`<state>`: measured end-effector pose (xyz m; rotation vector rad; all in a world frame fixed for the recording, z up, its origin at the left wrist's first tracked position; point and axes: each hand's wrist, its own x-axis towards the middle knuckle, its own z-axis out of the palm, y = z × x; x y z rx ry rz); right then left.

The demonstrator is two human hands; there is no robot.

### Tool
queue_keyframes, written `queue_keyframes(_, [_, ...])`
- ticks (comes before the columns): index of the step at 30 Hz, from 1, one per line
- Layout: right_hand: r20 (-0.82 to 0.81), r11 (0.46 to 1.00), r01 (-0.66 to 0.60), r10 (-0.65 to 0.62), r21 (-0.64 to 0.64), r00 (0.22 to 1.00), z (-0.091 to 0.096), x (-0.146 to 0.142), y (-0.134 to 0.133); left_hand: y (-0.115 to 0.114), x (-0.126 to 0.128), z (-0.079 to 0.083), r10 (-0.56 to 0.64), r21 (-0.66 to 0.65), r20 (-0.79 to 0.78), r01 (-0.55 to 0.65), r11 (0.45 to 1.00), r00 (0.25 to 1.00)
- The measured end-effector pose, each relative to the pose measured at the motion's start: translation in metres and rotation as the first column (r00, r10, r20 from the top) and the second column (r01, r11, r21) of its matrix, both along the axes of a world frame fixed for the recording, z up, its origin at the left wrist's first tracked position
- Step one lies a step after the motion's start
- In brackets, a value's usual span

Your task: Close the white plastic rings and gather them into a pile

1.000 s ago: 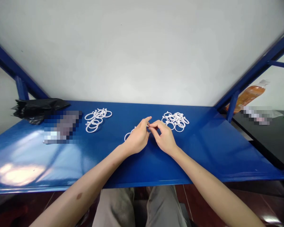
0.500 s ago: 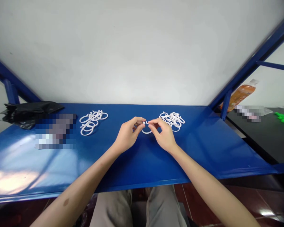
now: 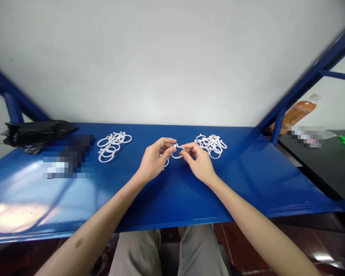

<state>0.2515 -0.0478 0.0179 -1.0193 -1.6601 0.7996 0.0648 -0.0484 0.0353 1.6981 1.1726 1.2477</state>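
Your blue bench (image 3: 172,199) carried a left pile of white rings (image 3: 112,145) and a right pile (image 3: 211,145), both toward its back edge and well apart. At its far left corner lay a crumpled black bag (image 3: 37,130), with a blurred-out item (image 3: 66,155) just beside it.

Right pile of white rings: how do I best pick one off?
Pinch the band of the near-edge ring in the right pile, coming from above and the near side. The rings lie flat and overlapping on the blue table, so likely only an outer ring's rim is free. Both the left hand and right hand now pinch a single ring.
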Motion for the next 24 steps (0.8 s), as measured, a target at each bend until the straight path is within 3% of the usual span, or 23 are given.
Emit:
queue_keyframes(8, [0.14,0.996,-0.02,0.007,0.089,0.99,-0.0005,0.0038,-0.0009,-0.0023,-0.0014,0.0043,-0.097,-0.058,-0.052,0.094,0.994,0.994])
queue_keyframes(17, [0.262,0.975,-0.07,0.013,0.209,0.965,0.0001,0.0073,-0.0009,-0.004,-0.0024,0.0031,-0.093,0.01,-0.142,0.095,0.995,0.985])
queue_keyframes(24, [0.274,0.981,-0.043,-0.011,0.19,0.962,-0.0031,0.0063,0.0007,-0.0022,-0.0019,0.0049,-0.079,0.037,-0.172,0.087,0.996,0.982])
